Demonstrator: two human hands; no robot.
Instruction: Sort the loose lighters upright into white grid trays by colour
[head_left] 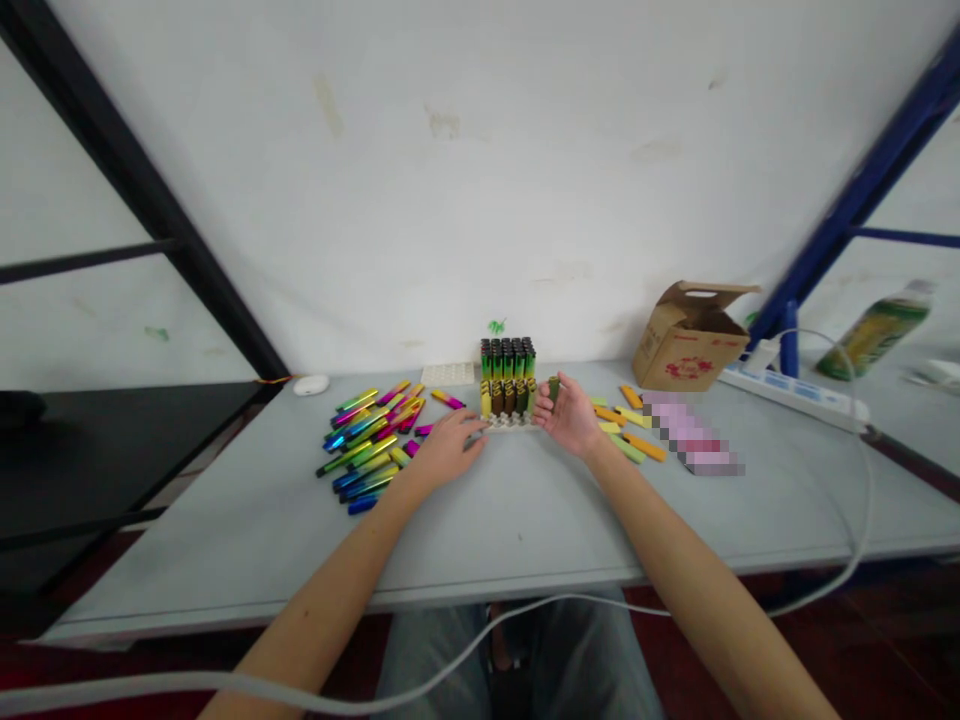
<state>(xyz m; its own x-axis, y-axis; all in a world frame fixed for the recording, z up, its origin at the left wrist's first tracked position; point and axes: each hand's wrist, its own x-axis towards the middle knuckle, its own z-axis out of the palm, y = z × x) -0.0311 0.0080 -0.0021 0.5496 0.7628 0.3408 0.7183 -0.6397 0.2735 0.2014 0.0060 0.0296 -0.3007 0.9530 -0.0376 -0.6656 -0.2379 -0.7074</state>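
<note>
An upright dark green lighter (554, 387) is pinched in my right hand (570, 418), just right of a pale holed rack (513, 428). My left hand (448, 447) holds nothing; its fingers reach out apart to the rack's left end. Behind the rack's bare front holes stands a row of lighters in yellow, brown and olive (508, 397). Further back, several rows of green-yellow lighters with black tops (508, 358) stand upright. Loose orange, yellow and green pieces (643, 446) lie beside my right hand, partly hidden by it.
Many shiny multicoloured lighters (367, 440) lie heaped left of my left hand. A pale holed tray (448, 374) and a white case (311, 385) lie near the wall. On the right are a cardboard box (682, 350), a blurred pink item (691, 435), a power strip (802, 395) and a bottle (874, 330). A white cable (450, 680) crosses in front.
</note>
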